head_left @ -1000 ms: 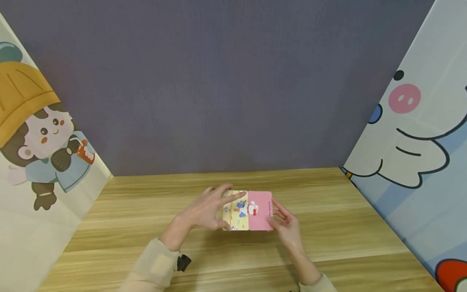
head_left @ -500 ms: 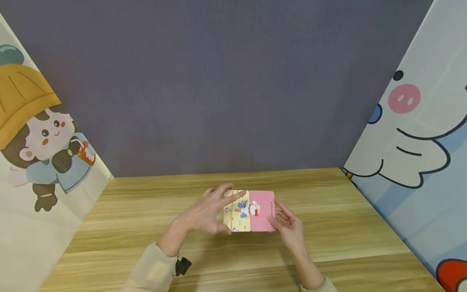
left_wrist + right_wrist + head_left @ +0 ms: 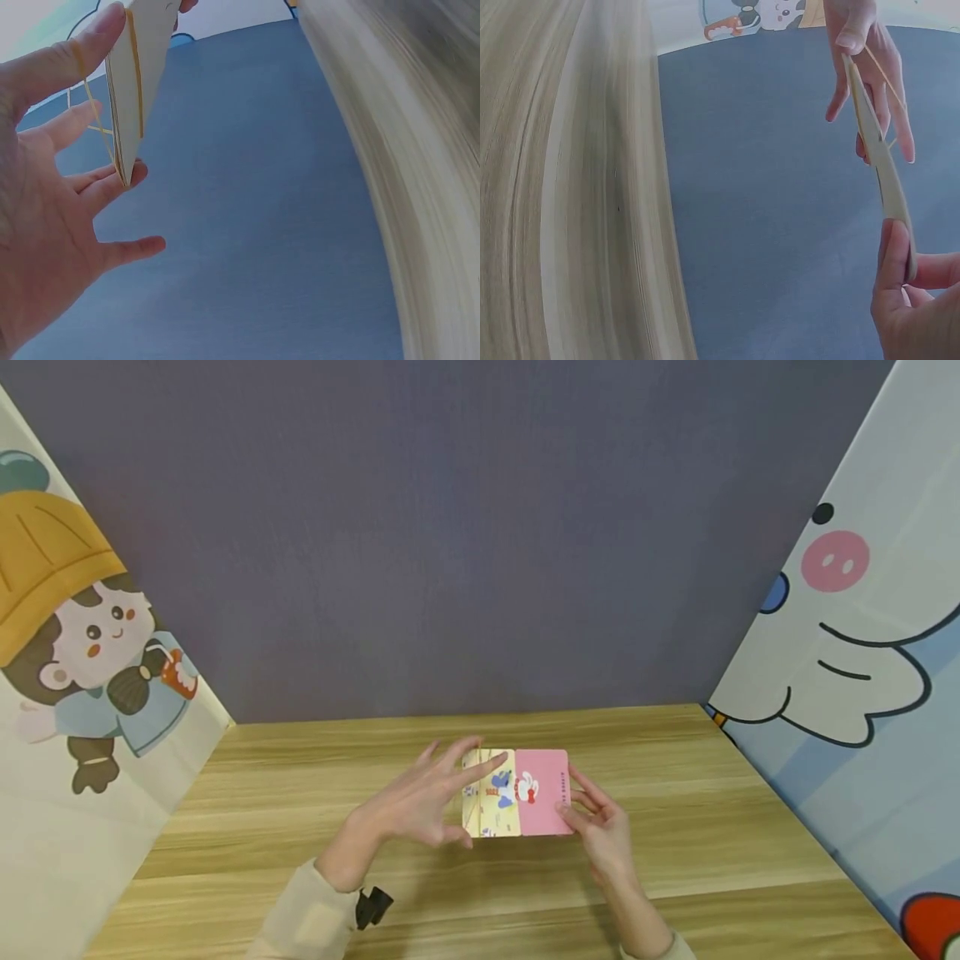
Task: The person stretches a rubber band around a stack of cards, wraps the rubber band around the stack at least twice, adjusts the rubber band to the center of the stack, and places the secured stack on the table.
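Head view: your right hand (image 3: 603, 827) pinching card stack (image 3: 517, 793); left hand (image 3: 420, 802), fingers spread, stretching rubber band (image 3: 90, 97) — keep stack squared.

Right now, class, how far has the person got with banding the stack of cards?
Done: the rubber band already runs over one end of the card stack. In hand: the right hand pinches the pink end, while the left hand has the band stretched over its spread fingers. Left: the band is not yet off the fingers.
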A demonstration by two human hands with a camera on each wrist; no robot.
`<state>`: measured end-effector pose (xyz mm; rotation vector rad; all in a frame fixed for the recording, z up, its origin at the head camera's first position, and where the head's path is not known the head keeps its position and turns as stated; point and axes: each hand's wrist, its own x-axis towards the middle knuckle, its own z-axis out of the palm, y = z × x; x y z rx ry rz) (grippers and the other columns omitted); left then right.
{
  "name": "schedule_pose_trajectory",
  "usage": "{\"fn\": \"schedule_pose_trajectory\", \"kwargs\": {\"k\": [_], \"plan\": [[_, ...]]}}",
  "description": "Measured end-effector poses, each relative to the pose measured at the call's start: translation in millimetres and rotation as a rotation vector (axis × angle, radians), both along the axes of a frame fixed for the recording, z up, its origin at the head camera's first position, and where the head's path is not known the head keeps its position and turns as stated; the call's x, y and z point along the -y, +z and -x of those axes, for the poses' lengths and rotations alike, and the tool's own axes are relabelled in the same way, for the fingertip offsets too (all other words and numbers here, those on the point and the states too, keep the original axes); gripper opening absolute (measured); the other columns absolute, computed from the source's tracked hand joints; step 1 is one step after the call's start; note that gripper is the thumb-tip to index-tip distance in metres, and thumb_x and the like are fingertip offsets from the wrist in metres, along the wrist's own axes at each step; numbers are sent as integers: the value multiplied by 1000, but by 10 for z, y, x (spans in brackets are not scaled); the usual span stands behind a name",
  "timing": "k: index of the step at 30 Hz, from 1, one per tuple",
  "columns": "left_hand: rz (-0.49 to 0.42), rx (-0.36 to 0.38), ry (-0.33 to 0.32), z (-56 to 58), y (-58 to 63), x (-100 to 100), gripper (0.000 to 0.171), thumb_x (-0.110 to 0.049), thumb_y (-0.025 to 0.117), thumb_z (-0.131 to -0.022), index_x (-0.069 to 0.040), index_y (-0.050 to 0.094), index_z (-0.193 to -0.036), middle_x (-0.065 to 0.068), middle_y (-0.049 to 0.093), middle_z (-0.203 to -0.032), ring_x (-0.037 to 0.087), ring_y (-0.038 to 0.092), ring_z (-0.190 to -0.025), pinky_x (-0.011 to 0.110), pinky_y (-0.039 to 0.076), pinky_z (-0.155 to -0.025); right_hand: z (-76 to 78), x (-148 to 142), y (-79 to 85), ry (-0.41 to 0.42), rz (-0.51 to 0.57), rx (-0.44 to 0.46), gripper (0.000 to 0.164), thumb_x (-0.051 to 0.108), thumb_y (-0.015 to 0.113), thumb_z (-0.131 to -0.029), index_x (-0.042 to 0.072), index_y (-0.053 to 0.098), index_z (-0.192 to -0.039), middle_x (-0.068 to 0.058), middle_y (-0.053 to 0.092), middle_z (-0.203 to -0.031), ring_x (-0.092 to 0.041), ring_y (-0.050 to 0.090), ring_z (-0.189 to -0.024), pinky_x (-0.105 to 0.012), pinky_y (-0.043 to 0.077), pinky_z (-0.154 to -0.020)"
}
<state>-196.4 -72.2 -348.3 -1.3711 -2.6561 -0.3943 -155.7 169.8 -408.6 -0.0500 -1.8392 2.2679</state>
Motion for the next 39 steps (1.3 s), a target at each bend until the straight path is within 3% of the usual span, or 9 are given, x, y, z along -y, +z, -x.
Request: {"fn": "schedule_pose_trajectory", "kwargs": {"k": [7,11,12,17,19,27,32,36,39], "plan": [[-21,-57,-57,-5,44,30,101,-35,76,-62,-15,18,-142,16,17,-141,27,31,-124,55,26,-97,-4,-7,0,34,27,-23,58,-16,57,-74,-6,39,-128,-6,64,-87,-16,63,-70,-27,53,-65],[-52,-127,-101,-6,71,33,99,-37,73,-60,-11,21,-141,18,21,-139,27,35,-120,50,34,-92,-6,-20,-6,86,59,-99,61,-9,62,-74,-4,39,-129,-6,63,-90,-16,63,-71,-27,53,-64],[-62,-141,-109,-6,75,34,99,-37,72,-60,-11,22,-140,19,22,-138,27,36,-119,49,36,-91,78,-63,-150,125,93,-156,59,-8,62,-75,-1,40,-129,-6,63,-92,-17,63,-73,-27,53,-66],[-92,-173,-119,-2,85,41,98,-39,70,-58,-11,24,-140,19,26,-135,26,37,-118,46,38,-88,78,-74,-146,125,67,-191,58,-1,66,-75,0,43,-128,-9,61,-95,-19,63,-78,-30,53,-68],[-91,-164,-119,4,86,46,98,-41,70,-58,-11,24,-140,18,26,-135,25,37,-118,44,37,-89,1,-43,-31,92,26,-155,62,1,67,-73,-2,41,-129,-10,61,-95,-20,63,-78,-32,52,-68],[-163,-31,-144,40,95,83,96,-43,76,-59,-12,30,-138,14,27,-136,24,34,-120,42,36,-94,131,-150,-328,182,82,-312,60,0,66,-76,2,41,-130,-17,60,-100,-27,63,-80,-33,53,-68],[-248,35,-204,68,84,99,91,-40,78,-62,-6,36,-135,14,24,-138,26,29,-124,41,35,-97,36,-65,-153,137,68,-287,62,2,68,-74,1,41,-130,-13,60,-99,-25,63,-80,-32,52,-69],[-249,46,-199,65,77,109,89,-41,78,-61,-5,40,-132,13,24,-138,25,29,-124,40,34,-97,-22,-8,-41,83,26,-225,62,-1,67,-73,-1,41,-129,-12,60,-97,-23,63,-79,-33,52,-69],[-239,53,-176,59,77,111,90,-42,80,-58,-6,41,-132,12,25,-137,24,30,-123,40,33,-98,19,-41,-118,109,42,-251,61,-1,66,-73,3,43,-129,-12,60,-98,-23,63,-79,-32,52,-69]]}}
